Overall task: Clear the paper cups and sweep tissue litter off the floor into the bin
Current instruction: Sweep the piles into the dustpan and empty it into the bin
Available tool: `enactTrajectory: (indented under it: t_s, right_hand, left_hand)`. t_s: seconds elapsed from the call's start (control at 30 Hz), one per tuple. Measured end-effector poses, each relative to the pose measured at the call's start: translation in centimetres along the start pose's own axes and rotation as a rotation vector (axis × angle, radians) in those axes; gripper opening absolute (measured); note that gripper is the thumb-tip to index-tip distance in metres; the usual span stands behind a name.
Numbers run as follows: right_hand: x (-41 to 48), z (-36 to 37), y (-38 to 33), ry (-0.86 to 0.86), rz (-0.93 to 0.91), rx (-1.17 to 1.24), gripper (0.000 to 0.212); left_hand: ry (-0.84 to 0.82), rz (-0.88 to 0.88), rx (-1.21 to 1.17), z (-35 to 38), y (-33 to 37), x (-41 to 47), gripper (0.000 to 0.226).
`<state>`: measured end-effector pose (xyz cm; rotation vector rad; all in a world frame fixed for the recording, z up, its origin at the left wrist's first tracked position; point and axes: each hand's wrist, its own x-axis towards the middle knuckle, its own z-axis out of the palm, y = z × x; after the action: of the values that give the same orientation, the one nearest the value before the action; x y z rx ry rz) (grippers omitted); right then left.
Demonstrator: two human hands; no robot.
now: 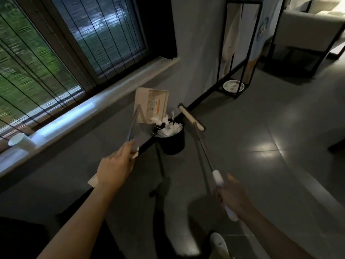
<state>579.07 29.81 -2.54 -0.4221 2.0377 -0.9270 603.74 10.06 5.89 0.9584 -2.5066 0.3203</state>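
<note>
Tissue litter, in bin, beyond hands

The room is dim, lit mostly by daylight through the large dark-framed window with thin slatted blinds, which lays a pale sheen along the long grey stone window sill. The glossy grey tiled floor carries a soft glare patch at right and dark shadows toward the bottom edge. Motion blur smears the whole frame, worst on the blinds, and the wide lens bows straight lines near the edges.
</note>
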Motion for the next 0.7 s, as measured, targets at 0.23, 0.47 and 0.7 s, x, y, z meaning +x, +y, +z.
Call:
enactTrajectory:
  t_s: [0.23,0.47,0.7]
  right_hand:
    - [0.1,-0.5,-1.1,-0.06,0.011,0.196,0.077]
    - [0.1,-1.5,-1.9,-0.079,0.017,0.254,0.075]
    - [0.3,-1.0,-2.8,-0.086,0.016,0.315,0.065]
  left_hand:
    - [-0.09,0.077,0.056,1.5,1.8,-0.5,0.045]
    - [-0.142,0.131,0.107,0.7,2.4,1.2,0.059]
    - [-0.038,0.109,0.103,-1.9,1.4,2.6,0.052]
